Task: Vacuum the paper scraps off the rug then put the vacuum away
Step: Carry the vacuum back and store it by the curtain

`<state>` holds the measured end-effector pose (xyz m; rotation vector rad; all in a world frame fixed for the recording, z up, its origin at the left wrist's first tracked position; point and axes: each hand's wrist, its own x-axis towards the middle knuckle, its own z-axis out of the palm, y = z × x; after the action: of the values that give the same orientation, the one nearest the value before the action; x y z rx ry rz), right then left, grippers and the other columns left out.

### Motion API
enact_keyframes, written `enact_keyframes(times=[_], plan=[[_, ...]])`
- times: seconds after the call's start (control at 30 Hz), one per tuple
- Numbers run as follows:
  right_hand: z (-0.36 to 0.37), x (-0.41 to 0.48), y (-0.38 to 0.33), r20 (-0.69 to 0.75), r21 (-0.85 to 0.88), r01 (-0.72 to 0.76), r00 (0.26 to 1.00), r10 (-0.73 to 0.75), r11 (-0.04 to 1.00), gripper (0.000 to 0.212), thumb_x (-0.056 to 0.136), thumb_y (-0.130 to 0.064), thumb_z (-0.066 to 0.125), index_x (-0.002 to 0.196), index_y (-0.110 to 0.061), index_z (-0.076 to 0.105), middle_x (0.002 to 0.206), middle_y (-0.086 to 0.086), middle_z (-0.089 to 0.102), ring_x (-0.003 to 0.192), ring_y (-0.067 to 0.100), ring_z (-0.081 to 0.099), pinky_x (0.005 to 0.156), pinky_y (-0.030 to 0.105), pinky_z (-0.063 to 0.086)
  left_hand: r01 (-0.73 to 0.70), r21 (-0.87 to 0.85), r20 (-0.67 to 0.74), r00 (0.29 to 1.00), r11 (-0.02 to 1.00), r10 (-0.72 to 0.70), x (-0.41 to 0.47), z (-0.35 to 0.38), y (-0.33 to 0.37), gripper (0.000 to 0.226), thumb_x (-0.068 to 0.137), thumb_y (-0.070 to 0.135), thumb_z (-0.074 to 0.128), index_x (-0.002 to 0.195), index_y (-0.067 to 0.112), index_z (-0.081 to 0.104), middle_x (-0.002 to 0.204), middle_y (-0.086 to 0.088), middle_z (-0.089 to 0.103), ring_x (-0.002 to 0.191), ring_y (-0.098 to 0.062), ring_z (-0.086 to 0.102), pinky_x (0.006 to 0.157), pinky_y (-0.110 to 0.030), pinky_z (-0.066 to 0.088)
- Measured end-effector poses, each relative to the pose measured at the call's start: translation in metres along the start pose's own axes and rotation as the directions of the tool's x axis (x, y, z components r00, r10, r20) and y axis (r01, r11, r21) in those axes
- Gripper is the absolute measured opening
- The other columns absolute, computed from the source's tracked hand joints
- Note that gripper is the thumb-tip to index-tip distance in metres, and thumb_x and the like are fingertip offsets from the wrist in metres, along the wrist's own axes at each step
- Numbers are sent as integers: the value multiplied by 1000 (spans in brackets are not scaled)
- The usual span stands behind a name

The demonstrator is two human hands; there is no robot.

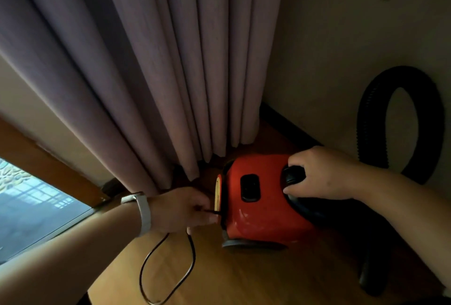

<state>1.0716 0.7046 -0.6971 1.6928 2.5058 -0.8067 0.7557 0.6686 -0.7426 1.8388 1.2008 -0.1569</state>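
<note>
Head view: red vacuum (258,197) on floor (244,280), corner by curtain (170,60). Left hand (185,209) fingers (207,218) pinched on cord (168,268), right hand (322,175) fingers (296,158) clamped round handle (294,175). Feed cord in straight, steadying body.

**Vacuum cleaner in the corner, between curtain and wall**

I see the vacuum cleaner (258,197) on the wooden floor (256,278), just before the curtain (146,60). The wall (353,36) stands to its right, and the hose (400,119) loops up against it. The left hand (180,209) pinches the power cord (168,268) at the machine's left end. The right hand (322,175) grips the handle (294,175) on top. The window (31,207) lies far left.
</note>
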Motion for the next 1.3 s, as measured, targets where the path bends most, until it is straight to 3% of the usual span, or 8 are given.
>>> enact_keyframes(times=[0.23,0.37,0.57,0.8,0.87,1.0,1.23,1.3], plan=[[4,-3,-15,29,7,95,995,-95,995,36,66,-57,70,67,-23,58,71,-16,63,61,6,59,52,25,45,-30,-51,-235,972,998,18,25,-16,-26,12,89,38,72,79,37,67,73,22,65,72,5,58,68,-15,46],[3,-6,-29,21,-10,190,982,-189,982,35,69,-53,71,67,-20,58,75,-16,62,63,9,59,50,21,41,-26,-70,-318,948,997,2,33,-23,-39,27,74,31,87,72,31,60,61,24,59,58,7,53,54,-10,41],[-8,-13,-33,-14,25,226,974,-226,974,34,66,-55,72,63,-25,57,67,-18,63,60,7,59,49,18,42,-42,-332,-336,939,942,-76,44,-16,-61,21,92,16,70,74,18,59,54,11,56,53,0,48,54,-18,42],[-24,-17,-20,-135,205,154,983,-128,966,23,64,-41,87,71,-35,65,66,-17,66,62,1,63,51,14,45,20,-652,-329,893,758,-307,41,18,-53,29,103,13,53,79,-2,60,64,-14,54,55,-21,48,55,-31,40],[-28,-16,-14,-194,253,136,977,-87,958,25,66,-36,89,66,-31,65,65,-15,65,60,2,61,51,13,44,50,-699,-307,880,713,-363,40,31,-45,26,103,5,47,83,0,63,59,-6,62,50,-16,57,52,-24,46],[-33,-12,-8,-290,243,107,957,-33,964,30,64,-42,86,60,-25,61,67,-12,63,61,5,59,51,18,42,-112,-895,-336,805,432,-488,45,44,-24,27,106,10,39,97,10,64,66,-5,67,52,-17,62,48,-27,48],[-29,1,-6,-375,169,46,927,21,984,31,59,-52,80,62,-26,63,65,-11,63,65,3,60,56,27,47,53,-635,-398,833,771,-385,33,40,-27,21,102,10,51,92,21,66,56,3,60,45,-9,54,44,-24,44],[-26,4,-5,-391,145,23,920,36,989,32,61,-49,83,63,-25,63,64,-9,63,63,5,60,57,29,48,67,-376,-434,868,924,-239,23,34,-21,24,100,11,53,91,31,63,69,7,66,57,-4,59,55,-19,46]])
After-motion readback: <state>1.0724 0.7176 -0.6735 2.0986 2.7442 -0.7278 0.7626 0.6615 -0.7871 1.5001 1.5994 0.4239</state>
